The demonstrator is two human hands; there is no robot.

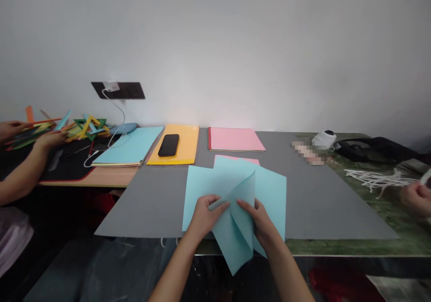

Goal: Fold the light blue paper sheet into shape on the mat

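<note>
A light blue sheet of paper point(240, 230), creased and partly folded, is held above the front edge of the grey mat. My left hand point(207, 214) pinches its left side between thumb and fingers. On the other side, my right hand point(259, 221) grips the paper with the thumb in front. The lower corner of the sheet hangs past the table edge. Behind it, more light blue paper point(198, 180) lies on the grey mat point(313, 203), partly hidden by the held sheet. A bit of pink paper shows just beyond.
Pink paper point(235, 139), an orange folder point(182, 144) with a black phone point(169, 145), and a blue paper stack point(131, 147) lie along the back. Another person's hands hold colourful strips at left. A hand is near white cords point(379, 179) at right.
</note>
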